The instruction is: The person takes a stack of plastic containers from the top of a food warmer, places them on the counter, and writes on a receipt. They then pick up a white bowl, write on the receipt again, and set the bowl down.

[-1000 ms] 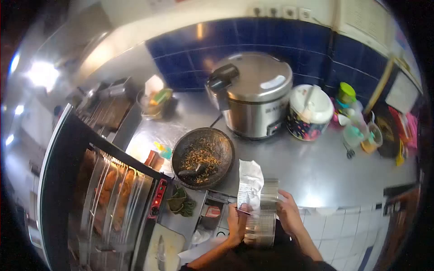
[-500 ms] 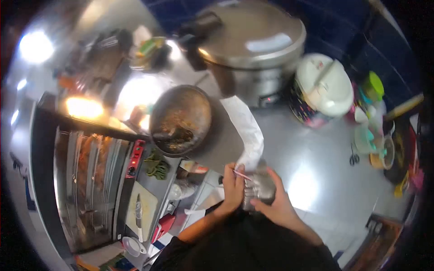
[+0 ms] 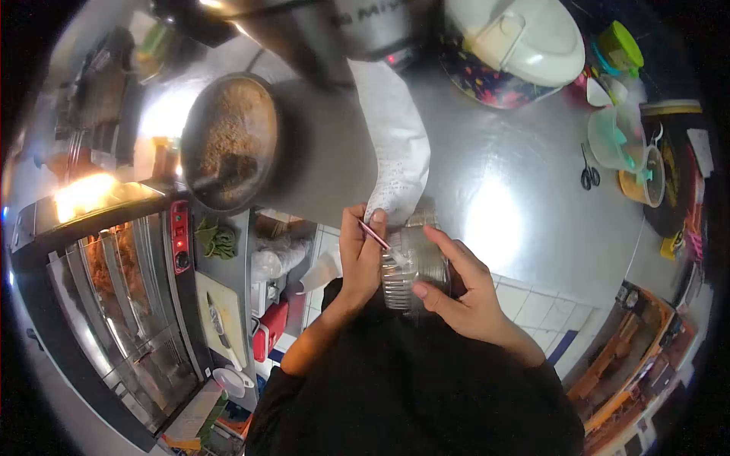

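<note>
My left hand (image 3: pixel 362 258) is closed, with a thin pinkish pen-like stick (image 3: pixel 373 233) and the lower end of a long white printed receipt (image 3: pixel 391 125) between its fingers. The receipt stretches away across the steel counter (image 3: pixel 487 175) to the large cooker. Just right of this hand is a stack of clear ribbed plastic containers (image 3: pixel 427 262), held close to my body at the counter's edge. My right hand (image 3: pixel 473 296) is curved round the right side of the stack, thumb below and fingers above. The left fingers seem to touch the stack's left side.
A pan of brown food (image 3: pixel 236 125) sits left on the counter; a large cooker (image 3: pixel 365 30) and a white-lidded patterned container (image 3: pixel 525 45) stand behind. Scissors (image 3: pixel 589 176) and plastic tubs (image 3: pixel 620 137) lie right. A knife (image 3: pixel 217 315) rests on a cutting board (image 3: pixel 207 292) beside a heated display cabinet (image 3: pixel 114 304).
The view has tipped down, so counter things sit higher in the picture. Both hands keep hold of the receipt, stick and containers, with little visible change in grip.
</note>
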`<action>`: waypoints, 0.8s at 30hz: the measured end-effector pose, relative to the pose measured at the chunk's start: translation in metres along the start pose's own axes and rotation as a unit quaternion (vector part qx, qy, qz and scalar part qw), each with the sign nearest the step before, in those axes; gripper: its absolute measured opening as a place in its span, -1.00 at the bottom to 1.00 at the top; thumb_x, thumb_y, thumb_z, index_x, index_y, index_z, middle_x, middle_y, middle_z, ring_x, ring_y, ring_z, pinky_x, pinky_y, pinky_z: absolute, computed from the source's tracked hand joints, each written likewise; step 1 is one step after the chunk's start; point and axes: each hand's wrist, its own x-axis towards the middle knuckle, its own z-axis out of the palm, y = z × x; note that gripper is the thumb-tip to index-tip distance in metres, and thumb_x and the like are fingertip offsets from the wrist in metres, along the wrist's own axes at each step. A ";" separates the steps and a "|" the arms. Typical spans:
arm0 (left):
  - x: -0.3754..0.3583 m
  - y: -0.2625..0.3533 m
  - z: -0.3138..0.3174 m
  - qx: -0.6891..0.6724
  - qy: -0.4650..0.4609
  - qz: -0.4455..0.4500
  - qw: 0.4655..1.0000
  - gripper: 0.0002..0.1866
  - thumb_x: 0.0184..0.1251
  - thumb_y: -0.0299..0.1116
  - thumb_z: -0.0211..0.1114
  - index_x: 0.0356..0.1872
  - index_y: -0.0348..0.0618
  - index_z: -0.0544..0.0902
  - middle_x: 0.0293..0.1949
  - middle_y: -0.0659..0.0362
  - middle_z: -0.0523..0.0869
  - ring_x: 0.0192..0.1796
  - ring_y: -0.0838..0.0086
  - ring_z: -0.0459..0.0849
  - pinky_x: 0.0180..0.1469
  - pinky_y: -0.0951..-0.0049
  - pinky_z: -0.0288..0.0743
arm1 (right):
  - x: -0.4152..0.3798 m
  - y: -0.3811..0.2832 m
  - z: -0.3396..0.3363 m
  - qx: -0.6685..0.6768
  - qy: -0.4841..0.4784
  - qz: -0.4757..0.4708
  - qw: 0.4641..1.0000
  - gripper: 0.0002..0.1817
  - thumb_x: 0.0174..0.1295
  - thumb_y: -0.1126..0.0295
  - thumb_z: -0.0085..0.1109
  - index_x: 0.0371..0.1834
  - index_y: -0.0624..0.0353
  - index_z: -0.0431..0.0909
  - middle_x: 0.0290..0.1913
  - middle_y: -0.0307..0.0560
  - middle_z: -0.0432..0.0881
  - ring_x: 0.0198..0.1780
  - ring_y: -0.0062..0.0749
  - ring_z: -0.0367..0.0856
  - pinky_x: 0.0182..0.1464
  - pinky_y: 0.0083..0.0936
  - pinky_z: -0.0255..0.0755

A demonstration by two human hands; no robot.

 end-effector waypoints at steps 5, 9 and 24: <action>-0.010 -0.006 0.006 0.012 0.003 -0.003 1.000 -0.75 0.57 -0.22 0.17 -0.11 -0.23 0.46 -0.25 0.27 0.56 -0.18 0.69 0.44 -0.08 0.61 0.33 | -0.010 0.006 0.002 -0.030 0.040 -0.034 0.998 -0.21 0.18 0.49 0.40 0.50 0.24 0.25 0.12 0.11 0.53 0.08 -0.35 0.59 0.09 -0.49 0.47; -0.014 0.004 0.017 0.005 0.025 0.047 0.999 -0.79 0.57 -0.27 0.16 -0.11 -0.21 0.45 -0.34 0.34 0.48 -0.33 0.76 0.35 -0.29 0.68 0.27 | -0.017 0.002 0.004 -0.035 0.049 -0.030 0.998 -0.16 0.17 0.48 0.41 0.52 0.27 0.19 0.13 0.14 0.53 0.12 -0.30 0.58 0.14 -0.44 0.46; -0.008 0.003 0.029 -0.069 -0.001 0.058 0.996 -0.80 0.57 -0.30 0.16 -0.08 -0.25 0.47 -0.20 0.24 0.56 -0.15 0.65 0.46 -0.02 0.60 0.36 | -0.019 0.018 -0.007 0.017 0.077 -0.050 0.996 -0.20 0.26 0.51 0.34 0.54 0.31 0.15 0.31 0.12 0.48 0.31 -0.39 0.43 0.34 -0.47 0.27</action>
